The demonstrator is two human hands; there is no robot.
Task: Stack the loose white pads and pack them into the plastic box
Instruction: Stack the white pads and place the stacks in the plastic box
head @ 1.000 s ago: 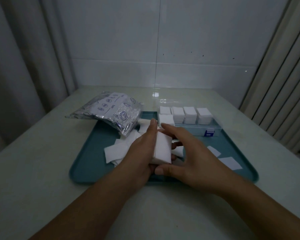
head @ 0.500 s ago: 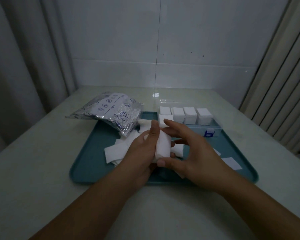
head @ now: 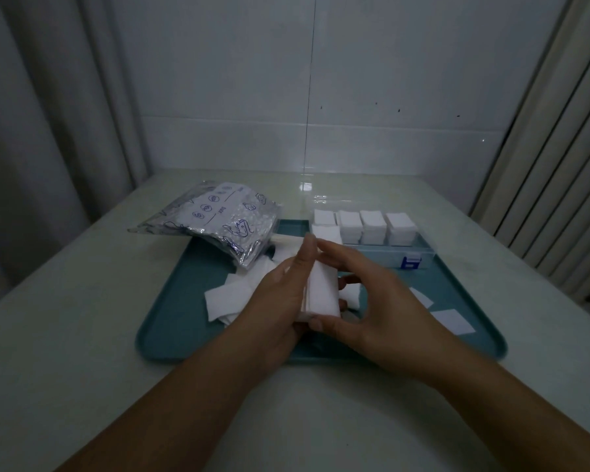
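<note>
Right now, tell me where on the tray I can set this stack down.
Bare tray lies along the left edge, between the foil bag and the near rim, and at the right between the plastic box and two stray pads. The middle is crowded: loose pads, both hands round the stack.

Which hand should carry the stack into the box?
Right, probably. The right hand lies nearer the plastic box at the tray's far right, while the left hand flanks the stack from the bag side.
</note>
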